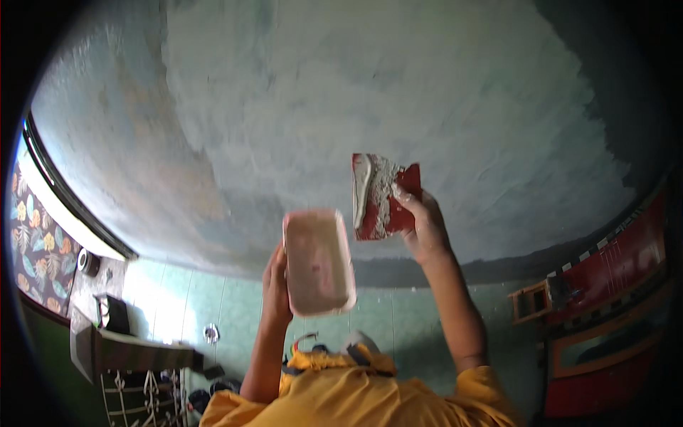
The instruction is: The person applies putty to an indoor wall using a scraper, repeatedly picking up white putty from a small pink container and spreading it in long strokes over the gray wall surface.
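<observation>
The red scraper blade (384, 196) stands upright (long axis vertical, putty smeared on its left face) just right of the pale tray (319, 261), both raised before the plastered ceiling (370, 85). The right hand (425, 228) has its fingers clamped on the blade's lower right edge; the left hand (276, 288) grips the tray's left rim.

Not much here in the way of packaging, tbh. The only container-type thing is a pale pinkish rectangular tub (319, 262) with rounded corners, smeared with light plaster, sitting just below centre of the frame and held up from its 8 o'clock side by the left hand (276, 288). No label visible on it. No signs or screens anywhere that I can make out. Down at 8 o'clock there are some dark boxy shapes, but they're too dim and small to call.
</observation>
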Demonstrator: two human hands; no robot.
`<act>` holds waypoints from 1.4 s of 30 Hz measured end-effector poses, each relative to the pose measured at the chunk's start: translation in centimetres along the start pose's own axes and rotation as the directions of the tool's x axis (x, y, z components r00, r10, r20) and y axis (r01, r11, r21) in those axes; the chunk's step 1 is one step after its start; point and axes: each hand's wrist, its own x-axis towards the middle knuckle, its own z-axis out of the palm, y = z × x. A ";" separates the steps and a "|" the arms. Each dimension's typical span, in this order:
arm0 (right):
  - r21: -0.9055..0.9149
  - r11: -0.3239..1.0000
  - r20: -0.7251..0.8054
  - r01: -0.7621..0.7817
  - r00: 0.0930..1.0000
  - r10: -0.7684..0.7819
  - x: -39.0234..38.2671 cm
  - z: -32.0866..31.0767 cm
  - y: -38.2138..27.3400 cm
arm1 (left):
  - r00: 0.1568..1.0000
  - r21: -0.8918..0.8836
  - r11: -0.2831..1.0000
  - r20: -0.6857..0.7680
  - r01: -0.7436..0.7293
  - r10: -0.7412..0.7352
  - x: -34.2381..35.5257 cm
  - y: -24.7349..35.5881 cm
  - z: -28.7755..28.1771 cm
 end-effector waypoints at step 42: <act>-0.695 0.692 -0.116 0.193 0.920 -0.374 -8.7 -6.5 5.7 | 0.995 0.426 0.902 0.097 -0.074 0.036 -2.3 3.5 1.7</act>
